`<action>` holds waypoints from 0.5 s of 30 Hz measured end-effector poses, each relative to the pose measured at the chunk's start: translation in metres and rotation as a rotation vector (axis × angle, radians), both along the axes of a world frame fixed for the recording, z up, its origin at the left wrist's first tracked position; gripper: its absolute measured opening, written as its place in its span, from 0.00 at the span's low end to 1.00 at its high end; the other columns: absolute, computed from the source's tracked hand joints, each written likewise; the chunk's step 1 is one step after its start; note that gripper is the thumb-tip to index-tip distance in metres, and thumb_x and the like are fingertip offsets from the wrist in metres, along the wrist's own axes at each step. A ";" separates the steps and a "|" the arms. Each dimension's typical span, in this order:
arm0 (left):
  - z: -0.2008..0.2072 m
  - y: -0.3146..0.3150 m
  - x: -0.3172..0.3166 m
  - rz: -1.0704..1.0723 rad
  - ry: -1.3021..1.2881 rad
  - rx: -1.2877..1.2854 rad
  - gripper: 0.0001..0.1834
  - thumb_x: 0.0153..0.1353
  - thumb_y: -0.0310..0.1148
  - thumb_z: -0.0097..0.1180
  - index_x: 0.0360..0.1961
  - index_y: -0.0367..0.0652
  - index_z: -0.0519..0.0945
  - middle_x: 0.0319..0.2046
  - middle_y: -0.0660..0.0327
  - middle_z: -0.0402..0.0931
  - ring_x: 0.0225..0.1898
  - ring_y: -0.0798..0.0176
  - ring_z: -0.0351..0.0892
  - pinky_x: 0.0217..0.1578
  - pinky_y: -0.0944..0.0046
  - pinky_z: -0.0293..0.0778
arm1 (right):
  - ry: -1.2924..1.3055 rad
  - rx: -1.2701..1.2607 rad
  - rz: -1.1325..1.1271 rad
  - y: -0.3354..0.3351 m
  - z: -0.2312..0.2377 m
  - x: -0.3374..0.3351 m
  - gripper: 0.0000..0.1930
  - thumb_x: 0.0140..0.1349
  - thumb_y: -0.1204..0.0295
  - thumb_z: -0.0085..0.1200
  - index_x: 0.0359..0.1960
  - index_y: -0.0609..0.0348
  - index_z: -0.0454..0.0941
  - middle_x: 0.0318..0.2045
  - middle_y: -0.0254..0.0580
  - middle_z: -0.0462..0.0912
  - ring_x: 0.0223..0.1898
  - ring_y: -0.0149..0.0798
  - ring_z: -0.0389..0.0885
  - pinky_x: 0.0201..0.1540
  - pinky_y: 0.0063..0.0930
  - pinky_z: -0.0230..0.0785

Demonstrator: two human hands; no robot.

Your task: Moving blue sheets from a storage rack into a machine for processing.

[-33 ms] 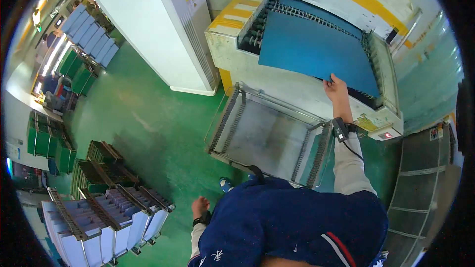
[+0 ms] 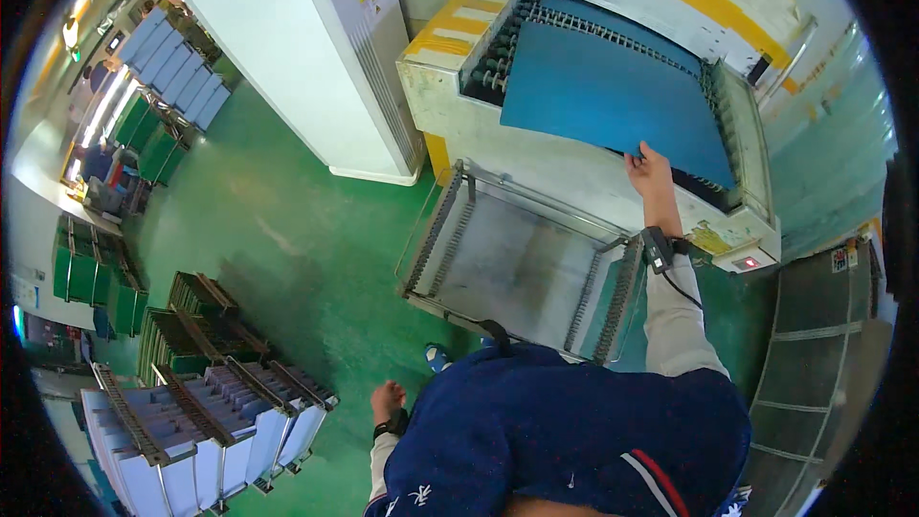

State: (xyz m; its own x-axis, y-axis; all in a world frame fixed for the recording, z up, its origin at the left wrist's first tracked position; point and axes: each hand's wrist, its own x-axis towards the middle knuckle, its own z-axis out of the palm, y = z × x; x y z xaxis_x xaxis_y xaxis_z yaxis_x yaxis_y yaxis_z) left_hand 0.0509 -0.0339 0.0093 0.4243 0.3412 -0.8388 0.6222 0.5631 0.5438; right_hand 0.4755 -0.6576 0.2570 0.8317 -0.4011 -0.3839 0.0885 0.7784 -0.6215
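A large flat blue panel lies tilted on the roller conveyor of a white machine, its near edge sticking out over the machine's front. My right hand pinches that near edge, right of its middle, with the thumb on top and the other fingers partly hidden underneath. Behind it, a second blue panel shows deeper in the machine on the rollers. My left hand hangs low by my side above the green floor, holding nothing, its fingers loosely bent. Between me and the machine stands a metal rack with toothed side rails.
A tall white cabinet stands left of the machine. At the lower left are slotted racks of pale blue panels and green panels. A grey rack stands at the right. Farther off, a person shows at the left.
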 end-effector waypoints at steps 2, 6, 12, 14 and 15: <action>-0.001 0.000 -0.006 0.023 -0.021 0.001 0.08 0.59 0.35 0.56 0.30 0.41 0.75 0.26 0.58 0.78 0.24 0.57 0.78 0.20 0.60 0.72 | 0.005 0.009 0.021 0.007 0.005 0.004 0.11 0.60 0.75 0.57 0.43 0.60 0.72 0.44 0.43 0.75 0.49 0.42 0.73 0.52 0.39 0.70; -0.010 0.003 -0.010 0.019 -0.072 -0.076 0.10 0.59 0.36 0.57 0.31 0.40 0.76 0.26 0.58 0.78 0.24 0.58 0.78 0.21 0.60 0.73 | 0.084 -0.108 0.364 -0.010 0.009 0.002 0.10 0.65 0.67 0.54 0.43 0.60 0.75 0.40 0.42 0.81 0.43 0.40 0.79 0.46 0.33 0.73; -0.041 0.016 -0.014 -0.297 -0.141 0.136 0.09 0.59 0.34 0.56 0.34 0.38 0.77 0.26 0.57 0.77 0.24 0.59 0.78 0.22 0.59 0.74 | 0.140 -0.565 0.557 0.022 0.023 -0.004 0.17 0.66 0.59 0.51 0.41 0.63 0.78 0.36 0.44 0.85 0.36 0.36 0.83 0.37 0.28 0.74; -0.042 0.019 -0.009 -0.293 -0.153 0.109 0.09 0.60 0.33 0.55 0.35 0.37 0.77 0.26 0.56 0.77 0.25 0.58 0.78 0.22 0.58 0.74 | 0.094 -0.824 0.506 0.026 0.029 0.001 0.19 0.65 0.57 0.51 0.42 0.62 0.78 0.35 0.43 0.85 0.36 0.37 0.83 0.36 0.29 0.74; -0.043 0.019 -0.005 -0.132 -0.137 -0.018 0.09 0.60 0.32 0.54 0.35 0.37 0.77 0.27 0.56 0.77 0.25 0.58 0.78 0.22 0.59 0.74 | 0.094 -0.987 0.445 0.028 0.033 0.007 0.19 0.64 0.56 0.52 0.43 0.61 0.79 0.34 0.41 0.85 0.36 0.39 0.83 0.38 0.30 0.74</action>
